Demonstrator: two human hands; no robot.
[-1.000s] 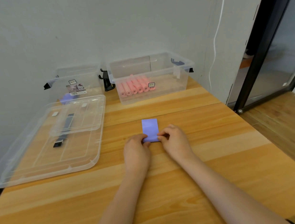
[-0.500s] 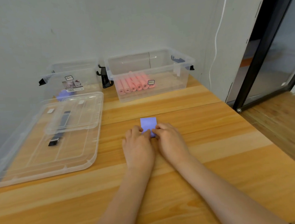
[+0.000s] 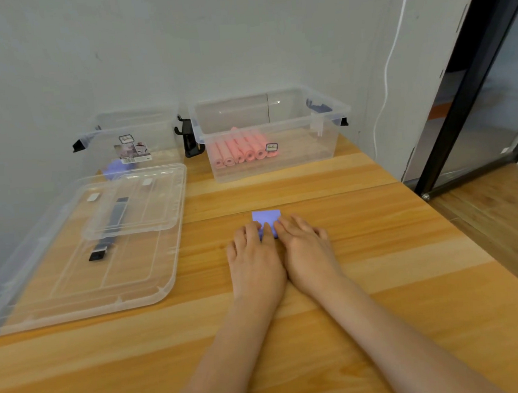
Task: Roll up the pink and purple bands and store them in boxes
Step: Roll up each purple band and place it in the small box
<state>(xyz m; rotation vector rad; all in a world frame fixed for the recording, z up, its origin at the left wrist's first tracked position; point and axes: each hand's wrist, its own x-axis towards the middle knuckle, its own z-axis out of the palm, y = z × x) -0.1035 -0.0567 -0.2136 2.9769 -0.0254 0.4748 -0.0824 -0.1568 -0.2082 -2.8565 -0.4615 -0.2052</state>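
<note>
Wooden table (image 3: 379, 249), frame centre: left hand (image 3: 255, 258) and right hand (image 3: 306, 248), fingers flat, press-roll the purple band (image 3: 266, 219); next, finish rolling and box it.

The band (image 3: 266, 220) under the fingers is flat lilac-purple. The rolls (image 3: 239, 153) in the clear right box (image 3: 275, 167) are salmon pink. Behind the clear left box (image 3: 129, 135) wall, a blurred purple patch (image 3: 113, 169), perhaps another roll. Two transparent lids (image 3: 82, 291) show black clips; the table (image 3: 352, 297) is honey-toned wood with paler stripes
</note>
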